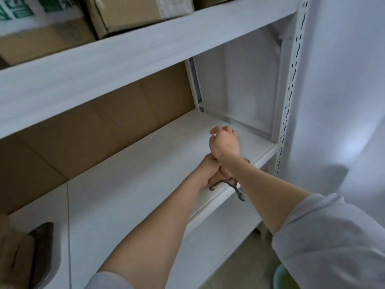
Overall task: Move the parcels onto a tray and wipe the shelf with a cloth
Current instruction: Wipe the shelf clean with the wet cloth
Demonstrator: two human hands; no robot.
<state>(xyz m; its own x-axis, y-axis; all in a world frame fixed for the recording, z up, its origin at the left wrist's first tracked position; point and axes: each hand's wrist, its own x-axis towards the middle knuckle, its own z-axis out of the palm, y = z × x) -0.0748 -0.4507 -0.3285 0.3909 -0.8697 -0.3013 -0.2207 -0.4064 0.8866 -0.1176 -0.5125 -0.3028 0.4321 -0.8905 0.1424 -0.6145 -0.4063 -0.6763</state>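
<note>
my left hand point(209, 173) was curled round a patterned cord point(227, 184) at my right wrist, and the cord's loose end hung over the front lip of the shelf point(145, 174). my right hand point(224, 142) crossed just above the left, back up, fingers loosely bent, with nothing showing in it; its palm was hidden. two hands, one cord. both hands were over the right half of the white shelf, the right one further in, toward the back corner. behind the shelf's left part stood one brown cardboard sheet point(93, 126). on the upper shelf point(125, 69), well above my hands and to their left, sat two boxes point(135, 13), one with green print. at the far left of the shelf lay a blurred brown shape i could not make out. one green bucket point(279, 275) showed below my right sleeve.
</note>
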